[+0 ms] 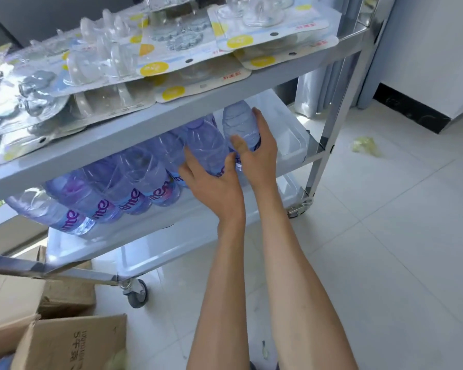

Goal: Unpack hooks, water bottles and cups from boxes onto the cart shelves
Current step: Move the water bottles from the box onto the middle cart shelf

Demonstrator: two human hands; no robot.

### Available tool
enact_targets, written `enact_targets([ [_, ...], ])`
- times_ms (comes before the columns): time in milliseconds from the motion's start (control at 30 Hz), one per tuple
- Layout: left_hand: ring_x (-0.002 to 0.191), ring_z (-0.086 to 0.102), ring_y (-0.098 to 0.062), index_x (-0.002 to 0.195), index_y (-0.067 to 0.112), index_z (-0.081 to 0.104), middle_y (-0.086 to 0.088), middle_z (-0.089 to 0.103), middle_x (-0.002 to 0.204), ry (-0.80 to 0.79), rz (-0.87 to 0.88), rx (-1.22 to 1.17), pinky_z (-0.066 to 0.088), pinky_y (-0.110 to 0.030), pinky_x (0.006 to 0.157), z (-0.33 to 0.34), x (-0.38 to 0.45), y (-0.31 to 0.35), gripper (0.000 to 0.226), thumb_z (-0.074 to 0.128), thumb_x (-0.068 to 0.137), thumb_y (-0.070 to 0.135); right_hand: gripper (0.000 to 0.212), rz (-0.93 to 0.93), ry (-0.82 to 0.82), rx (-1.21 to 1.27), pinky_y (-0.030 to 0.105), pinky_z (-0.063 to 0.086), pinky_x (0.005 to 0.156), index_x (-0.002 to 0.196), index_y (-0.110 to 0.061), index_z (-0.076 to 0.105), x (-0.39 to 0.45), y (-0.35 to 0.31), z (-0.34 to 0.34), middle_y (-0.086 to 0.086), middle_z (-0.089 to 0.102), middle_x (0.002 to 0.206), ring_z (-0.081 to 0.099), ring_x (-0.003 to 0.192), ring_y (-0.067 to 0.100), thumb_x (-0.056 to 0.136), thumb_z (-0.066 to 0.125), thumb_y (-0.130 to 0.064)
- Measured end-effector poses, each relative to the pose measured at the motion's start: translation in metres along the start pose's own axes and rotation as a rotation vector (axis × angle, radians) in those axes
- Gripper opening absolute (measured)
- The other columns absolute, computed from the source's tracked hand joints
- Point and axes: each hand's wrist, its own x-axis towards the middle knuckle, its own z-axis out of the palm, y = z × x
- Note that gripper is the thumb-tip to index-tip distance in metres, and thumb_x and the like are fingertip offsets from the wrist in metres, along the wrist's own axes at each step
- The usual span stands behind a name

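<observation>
White floor tiles (385,249) surround a steel cart (340,108). Its top shelf (171,113) carries packs of clear hooks (171,44). On the middle shelf (292,153) lies a row of purple water bottles (123,188). The right hand (254,156) grips the rightmost bottle (238,124); the left hand (211,182) holds the next bottle (206,148). Cardboard boxes (70,343) sit near left.

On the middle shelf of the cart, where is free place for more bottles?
Bare room lies on the middle shelf between the bottle gripped by the right hand and the right-end rim. Left of the left hand, bottles lie packed side by side.
</observation>
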Motion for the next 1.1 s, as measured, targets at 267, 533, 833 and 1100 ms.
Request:
enact_targets([
  [267, 0.109, 0.059, -0.024, 0.127, 0.008, 0.055, -0.005, 0.062, 0.119, -0.048, -0.089, 0.070, 0.051, -0.042, 0.091, -0.004, -0.019, -0.033, 0.056, 0.078, 0.080, 0.027, 0.066, -0.008, 0.011, 0.064, 0.005, 0.036, 0.100, 0.150, -0.015, 0.036, 0.005, 0.016, 0.007, 0.000, 0.045, 0.150, 0.045, 0.133, 0.008, 0.094, 0.067, -0.026],
  [533, 0.112, 0.060, -0.025, 0.131, 0.009, 0.059, -0.011, 0.060, 0.123, 0.111, -0.140, 0.049, 0.044, -0.022, 0.090, 0.012, -0.017, -0.029, 0.055, 0.078, 0.080, 0.020, 0.059, -0.034, -0.018, -0.004, 0.008, 0.042, 0.098, 0.145, -0.013, 0.041, 0.001, 0.015, -0.002, 0.001, 0.051, 0.143, 0.050, 0.127, 0.011, 0.094, 0.065, -0.030],
  [833, 0.089, 0.060, -0.020, 0.107, 0.008, 0.064, -0.008, 0.064, 0.099, 0.135, -0.262, 0.097, 0.033, -0.016, 0.071, 0.014, -0.018, -0.030, 0.039, 0.080, 0.078, 0.028, 0.069, 0.146, -0.083, -0.080, 0.022, 0.033, 0.111, 0.155, -0.018, 0.024, -0.013, 0.029, -0.007, -0.001, 0.036, 0.157, 0.038, 0.141, 0.015, 0.098, 0.059, -0.034],
  [1100, 0.072, 0.056, -0.001, 0.114, 0.006, 0.063, -0.003, 0.065, 0.094, 0.056, -0.237, 0.053, 0.043, -0.008, 0.067, -0.054, -0.027, -0.045, 0.023, 0.061, 0.092, 0.013, 0.056, 0.364, 0.261, -0.104, 0.025, 0.031, 0.114, 0.147, -0.005, 0.041, -0.067, 0.019, -0.016, 0.007, 0.042, 0.152, 0.038, 0.141, 0.021, 0.093, 0.036, 0.005],
])
